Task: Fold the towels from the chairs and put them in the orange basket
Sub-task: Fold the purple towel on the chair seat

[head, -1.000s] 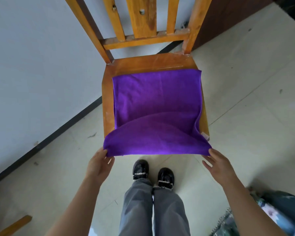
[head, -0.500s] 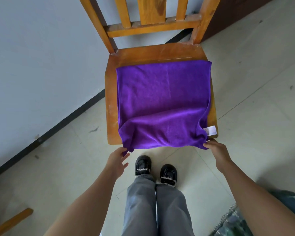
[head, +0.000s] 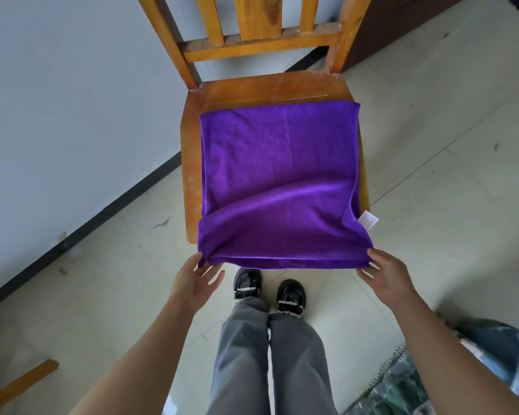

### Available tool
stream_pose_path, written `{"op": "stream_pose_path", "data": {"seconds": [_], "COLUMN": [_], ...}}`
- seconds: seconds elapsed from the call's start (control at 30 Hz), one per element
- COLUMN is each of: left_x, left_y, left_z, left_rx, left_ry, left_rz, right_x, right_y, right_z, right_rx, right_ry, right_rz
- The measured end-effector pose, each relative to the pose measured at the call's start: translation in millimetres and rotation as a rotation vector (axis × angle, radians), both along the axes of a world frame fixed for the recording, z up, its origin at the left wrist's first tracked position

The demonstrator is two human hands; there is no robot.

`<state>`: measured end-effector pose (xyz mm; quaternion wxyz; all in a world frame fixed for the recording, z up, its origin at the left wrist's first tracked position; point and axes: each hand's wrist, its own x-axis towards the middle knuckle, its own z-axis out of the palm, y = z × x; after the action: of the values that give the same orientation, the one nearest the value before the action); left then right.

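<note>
**Purple towel held at its near corners**

The purple towel (head: 277,181) lies on the wooden chair (head: 270,88) seat at frame centre, its near edge overhanging. Left hand (head: 194,283) and right hand (head: 385,275) each pinch a lower corner.

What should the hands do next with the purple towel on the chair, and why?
Probably lift the near edge and carry it toward the chair back, to fold the purple towel in half. The left hand and right hand each pinch a near corner; that edge hangs off the front of the wooden chair seat, and the rest lies spread on it.
</note>
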<state>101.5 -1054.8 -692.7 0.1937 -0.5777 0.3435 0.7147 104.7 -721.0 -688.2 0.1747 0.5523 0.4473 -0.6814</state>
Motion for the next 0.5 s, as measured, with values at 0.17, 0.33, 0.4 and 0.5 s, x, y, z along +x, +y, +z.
{"op": "stream_pose_path", "data": {"seconds": [0.17, 0.33, 0.4, 0.5], "left_x": [-3.2, -15.1, -15.5, -10.9], "left_y": [16.0, 28.2, 28.7, 23.9], "left_z": [8.8, 3.5, -1.2, -0.4], "left_rx": [0.090, 0.000, -0.079, -0.230], "left_ry": [-0.077, -0.159, -0.191, -0.209], "left_rz": [-0.021, -0.089, -0.144, -0.176], "right_x": [0.6, -11.9, -14.9, -13.0], "right_y": [-3.3, -1.3, -0.4, 3.2], "right_z": [21.7, 30.0, 31.1, 29.5], "right_rx": [-0.089, -0.110, -0.104, -0.094], "right_ry": [-0.005, -0.035, -0.035, -0.044], "right_rz": [-0.078, -0.115, -0.116, -0.128]}}
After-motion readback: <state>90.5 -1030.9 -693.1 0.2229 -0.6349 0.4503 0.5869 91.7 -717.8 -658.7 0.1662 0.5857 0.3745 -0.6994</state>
